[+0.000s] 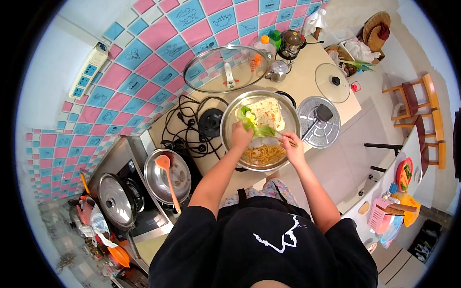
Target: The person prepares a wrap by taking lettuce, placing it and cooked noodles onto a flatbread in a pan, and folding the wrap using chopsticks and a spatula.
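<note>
My left hand (241, 134) is over a wide steel pan (225, 115), its fingers closed on green lettuce leaves (248, 117). A pair of wooden chopsticks (284, 139) is in my right hand (293, 146) at the pan's right side, their tips close to another green leaf (264, 130). Inside the pan, a pale browned flatbread (267, 113) lies at the back, partly behind the leaves. Yellow-brown strips of food (261, 156) are spread at the front.
Left of the pan are tangled black cables (185, 122) and a wok with an orange spoon (163, 163). A glass lid (225, 69) leans behind. At right lie a steamer rack (331, 129) with a black spatula (323, 113) and another glass lid (331, 93).
</note>
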`<state>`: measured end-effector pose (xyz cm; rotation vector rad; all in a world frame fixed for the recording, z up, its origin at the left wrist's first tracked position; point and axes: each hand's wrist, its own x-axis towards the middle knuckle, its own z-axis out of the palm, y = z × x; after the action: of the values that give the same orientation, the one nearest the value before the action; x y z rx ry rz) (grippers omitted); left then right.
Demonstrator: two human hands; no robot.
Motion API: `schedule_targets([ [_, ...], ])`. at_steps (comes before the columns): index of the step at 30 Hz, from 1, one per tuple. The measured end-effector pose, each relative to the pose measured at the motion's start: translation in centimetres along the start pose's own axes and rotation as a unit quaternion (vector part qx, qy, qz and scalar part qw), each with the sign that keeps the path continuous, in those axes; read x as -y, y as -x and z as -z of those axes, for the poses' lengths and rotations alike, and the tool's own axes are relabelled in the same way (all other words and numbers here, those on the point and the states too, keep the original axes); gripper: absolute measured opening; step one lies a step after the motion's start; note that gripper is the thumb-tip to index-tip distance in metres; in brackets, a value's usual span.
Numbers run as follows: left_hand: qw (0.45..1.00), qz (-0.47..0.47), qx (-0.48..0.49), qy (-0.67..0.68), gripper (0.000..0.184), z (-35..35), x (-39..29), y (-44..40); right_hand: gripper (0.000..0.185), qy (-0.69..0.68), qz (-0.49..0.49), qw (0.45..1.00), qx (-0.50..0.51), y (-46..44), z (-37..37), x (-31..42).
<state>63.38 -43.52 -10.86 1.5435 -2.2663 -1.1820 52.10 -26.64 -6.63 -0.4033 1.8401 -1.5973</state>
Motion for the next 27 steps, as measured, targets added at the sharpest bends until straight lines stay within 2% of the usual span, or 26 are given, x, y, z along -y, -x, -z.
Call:
schedule_targets([
  [2,1.0,-0.015,0.006,-0.01,0.061,-1.1,0.8,-0.6,0.017,0.122,0.093,0.988,-0.02,-0.9,-0.2,-1.8],
  [6,0.999,-0.016,0.023,-0.025,0.07,-1.3,0.7,-0.7,0.016,0.15,0.082,0.985,-0.017,-1.5,-0.8,-0.6],
  [8,0.999,-0.009,0.031,-0.027,0.071,-1.1,0.3,-0.6,0.017,0.249,0.155,0.956,0.003,-1.5,-1.0,0.4],
  [12,0.999,0.004,0.034,-0.036,0.072,-1.0,0.2,-0.6,0.015,0.259,0.185,0.948,0.007,-1.7,-1.3,0.5],
  [14,0.999,0.005,0.037,-0.033,0.072,-0.8,0.2,-0.5,0.014,0.165,0.153,0.974,0.002,-1.9,-1.6,0.3],
  [15,0.999,0.005,0.042,-0.032,0.072,-0.8,0.3,-0.5,0.014,0.165,0.153,0.974,0.004,-2.1,-1.6,0.5],
  [17,0.999,0.0,0.04,-0.032,0.071,-0.6,0.3,-0.5,0.014,0.13,0.06,0.989,0.027,-2.8,-1.6,1.2],
  [20,0.999,-0.018,0.02,-0.027,0.067,-0.9,0.8,-0.6,0.016,0.104,0.023,0.994,0.021,-4.2,-1.6,0.9],
  [21,0.999,-0.032,0.002,-0.022,0.064,-0.9,0.8,-0.6,0.016,0.105,0.023,0.994,0.022,-4.4,-1.5,0.8],
  [23,0.999,-0.033,-0.003,-0.018,0.062,-0.9,0.9,-0.7,0.019,0.192,0.089,0.977,0.019,-4.8,-1.5,0.8],
  [27,0.999,-0.033,-0.008,-0.02,0.058,-0.8,1.3,-1.1,0.019,0.24,0.15,0.959,0.022,-4.3,-1.8,1.6],
])
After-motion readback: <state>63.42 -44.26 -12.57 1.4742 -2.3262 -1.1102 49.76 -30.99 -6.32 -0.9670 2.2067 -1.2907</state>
